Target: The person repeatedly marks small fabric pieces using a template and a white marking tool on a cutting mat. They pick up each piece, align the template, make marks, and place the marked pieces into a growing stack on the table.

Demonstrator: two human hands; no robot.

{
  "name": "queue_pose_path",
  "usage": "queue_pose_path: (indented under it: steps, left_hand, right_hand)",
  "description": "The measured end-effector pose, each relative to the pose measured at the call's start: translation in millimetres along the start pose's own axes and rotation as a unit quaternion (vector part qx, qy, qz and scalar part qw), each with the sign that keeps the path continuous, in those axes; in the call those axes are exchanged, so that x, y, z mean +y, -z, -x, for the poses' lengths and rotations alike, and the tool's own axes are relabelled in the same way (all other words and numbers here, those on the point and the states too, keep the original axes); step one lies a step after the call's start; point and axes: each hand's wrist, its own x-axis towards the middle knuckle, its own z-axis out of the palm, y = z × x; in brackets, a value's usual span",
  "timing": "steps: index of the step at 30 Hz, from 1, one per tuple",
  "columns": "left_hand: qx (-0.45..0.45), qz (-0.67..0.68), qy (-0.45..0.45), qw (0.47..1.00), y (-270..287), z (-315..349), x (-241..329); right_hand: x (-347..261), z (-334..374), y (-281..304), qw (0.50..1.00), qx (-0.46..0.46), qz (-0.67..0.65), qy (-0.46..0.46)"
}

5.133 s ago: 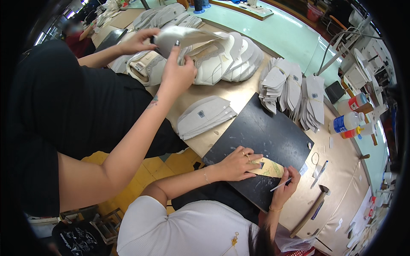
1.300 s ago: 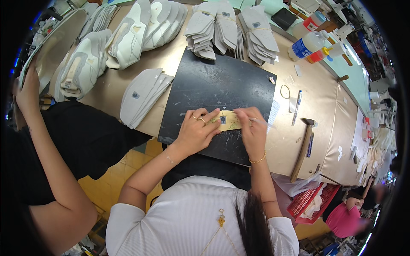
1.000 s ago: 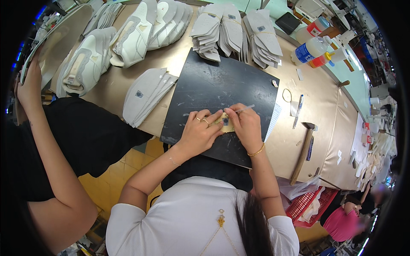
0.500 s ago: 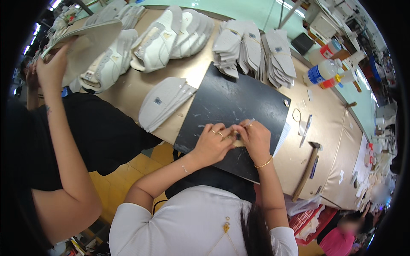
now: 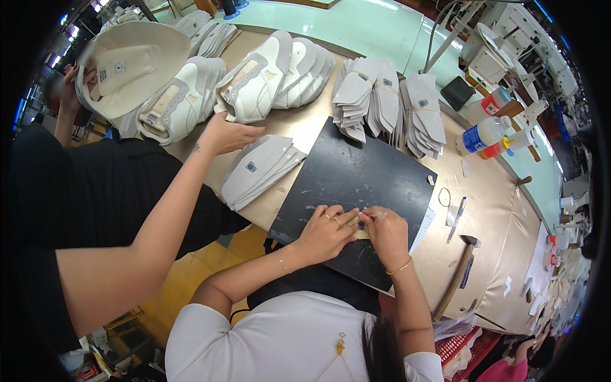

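Observation:
Over the black board (image 5: 356, 169), my left hand (image 5: 323, 234) and my right hand (image 5: 388, 237) meet with fingers bent and fingertips close together. Both pinch a small pale piece with a dark square patch (image 5: 362, 233). My fingers cover most of that piece, so its full shape is hidden. Left of the board lies a fanned stack of grey cut shoe parts (image 5: 258, 172), each top corner rounded and one showing a small dark label. Beyond the board's far edge stand bundles of similar grey parts (image 5: 385, 102), tied with bands.
A co-worker's hand (image 5: 232, 134) reaches to the rows of white shoe uppers (image 5: 254, 83); their other hand holds a large cream upper (image 5: 137, 67). At right lie a hammer (image 5: 457, 277), a pen (image 5: 457, 219) and a rubber band (image 5: 444, 197). Bottles (image 5: 480, 138) stand farther back.
The co-worker's nearer hand has left the large upper and come right to the row of shoe uppers. My hands stay together over the board, fingers slightly shifted. The whole view has tilted a little.

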Motion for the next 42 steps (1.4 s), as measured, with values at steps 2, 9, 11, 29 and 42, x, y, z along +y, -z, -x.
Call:
queue_pose_path:
  steps: [2,9,11,29,42]
  left_hand:
    - [0.002,0.006,0.000,1.000,0,0,0]
    - [-0.002,0.015,-0.011,1.000,-3,-1,-3]
    - [0.000,0.036,-0.012,0.999,-3,0,-4]
    - [0.051,-0.024,0.110,0.992,69,6,-38]
    - [0.093,-0.131,0.154,0.975,91,0,-43]
  right_hand:
    - [-2,-2,0,1.000,0.000,0.016,-0.017]
    - [-7,0,-16,0.994,0.099,0.042,0.004]
    - [-9,1,-13,0.996,0.088,0.032,-0.001]
    - [34,53,29,0.946,0.164,-0.159,-0.230]
    - [27,49,12,0.879,0.204,-0.327,-0.280]
